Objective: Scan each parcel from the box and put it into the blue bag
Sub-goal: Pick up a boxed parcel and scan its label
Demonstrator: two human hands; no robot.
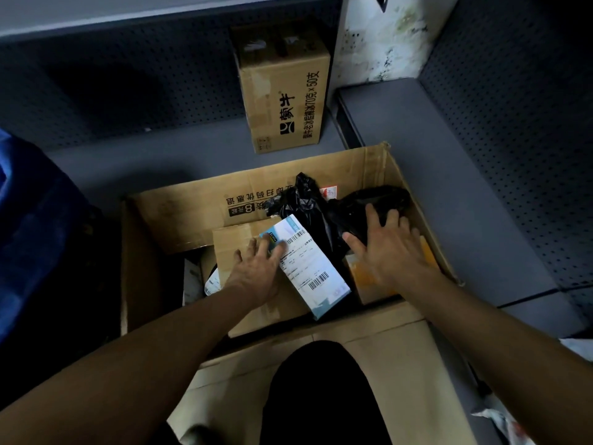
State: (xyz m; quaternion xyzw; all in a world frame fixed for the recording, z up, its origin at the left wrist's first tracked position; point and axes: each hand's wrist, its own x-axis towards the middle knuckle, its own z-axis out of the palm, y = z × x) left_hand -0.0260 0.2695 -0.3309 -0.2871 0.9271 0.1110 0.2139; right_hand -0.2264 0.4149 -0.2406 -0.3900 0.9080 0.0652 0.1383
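An open cardboard box [179,213] sits on the floor in front of me with several parcels inside. My left hand [256,271] lies with straight fingers on a white-and-blue parcel [316,271] that carries barcode labels, over a brown carton [237,239]. My right hand [388,248] rests with spread fingers on a black plastic-wrapped parcel [308,207]; an orange-brown parcel [365,277] lies under its wrist. The blue bag [35,226] stands at the left edge. No scanner is in view.
A tall brown carton [285,101] with printed characters stands behind the box against a perforated grey wall [128,88]. A grey shelf [433,175] runs along the right. My dark-clothed knee [317,396] covers the near flap. White wrapping [577,348] lies at the far right.
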